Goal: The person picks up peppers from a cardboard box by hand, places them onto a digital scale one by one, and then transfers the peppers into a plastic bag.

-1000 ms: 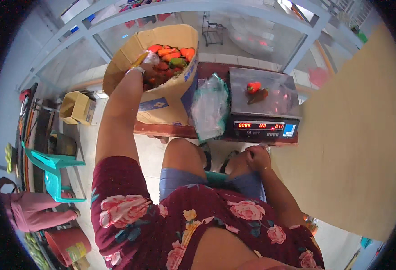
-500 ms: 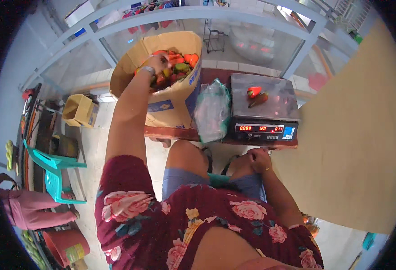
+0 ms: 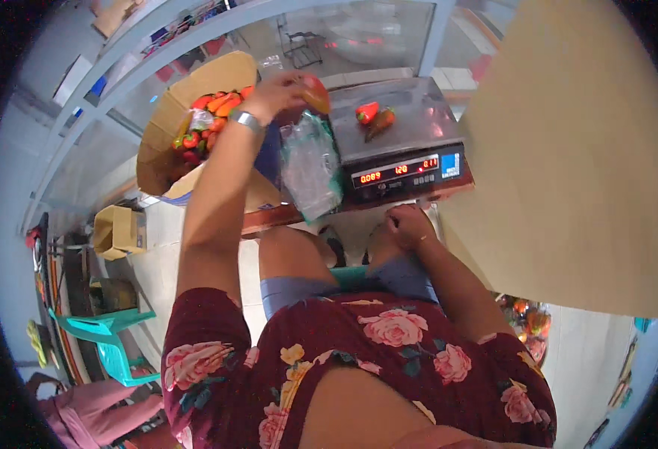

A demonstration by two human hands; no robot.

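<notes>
My left hand (image 3: 280,93) is raised and holds an orange-red pepper (image 3: 315,93) between an open cardboard box (image 3: 166,127) of red, orange and green peppers (image 3: 208,120) and a grey electronic scale (image 3: 396,135). Two peppers (image 3: 374,117) lie on the scale's steel pan, one red, one darker. A clear plastic bag (image 3: 310,165) hangs beside the scale. My right hand (image 3: 406,222) rests as a loose fist on my knee below the scale, with nothing visible in it.
The scale stands on a low wooden table (image 3: 284,217). A large flat cardboard sheet (image 3: 568,165) leans on the right. A small cardboard box (image 3: 118,230) and a teal plastic chair (image 3: 112,340) stand on the floor at left. A bag of peppers (image 3: 527,322) lies lower right.
My left hand has come out of the box with a pepper and moved right toward the scale. My right hand has stayed on my knee.
</notes>
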